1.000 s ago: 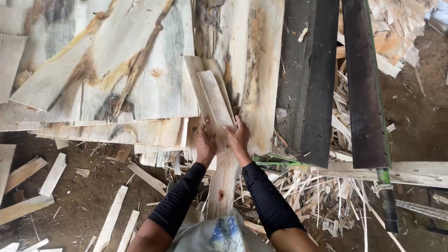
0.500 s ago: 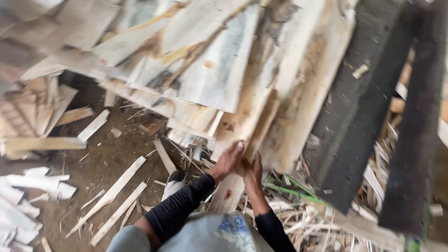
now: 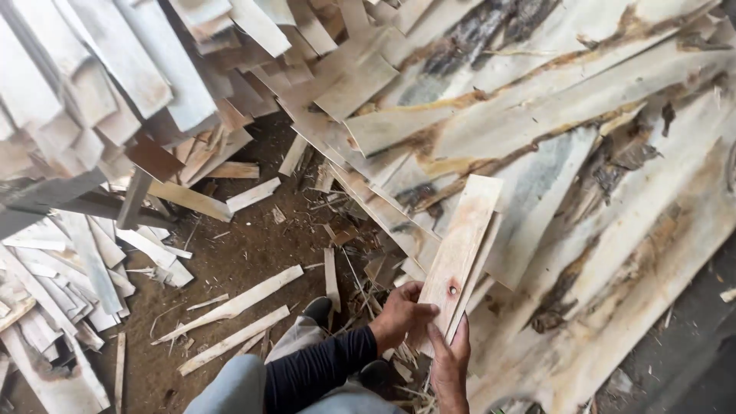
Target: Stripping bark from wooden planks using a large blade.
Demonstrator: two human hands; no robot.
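Both my hands grip the near end of a stack of narrow pale wood strips (image 3: 462,245) that slants up and to the right. My left hand (image 3: 400,314) wraps the strips from the left, in a dark long sleeve. From below on the right side, my right hand (image 3: 450,364) holds them, fingers pointing up. The top strip has a small dark knot near its lower end. Behind the strips lies a heap of wide, pale veneer sheets (image 3: 583,153) streaked with brown bark.
A pile of short pale offcuts (image 3: 69,100) fills the upper left. Loose slats (image 3: 239,301) and splinters lie on the brown dirt ground (image 3: 245,245). My knee in grey trousers (image 3: 307,337) is at the bottom centre, with a dark shoe tip (image 3: 317,308) above it.
The view has swung left and closer. The strips in my hands have lifted off the sheet pile and now tilt to the right; both hands still hold their lower end.
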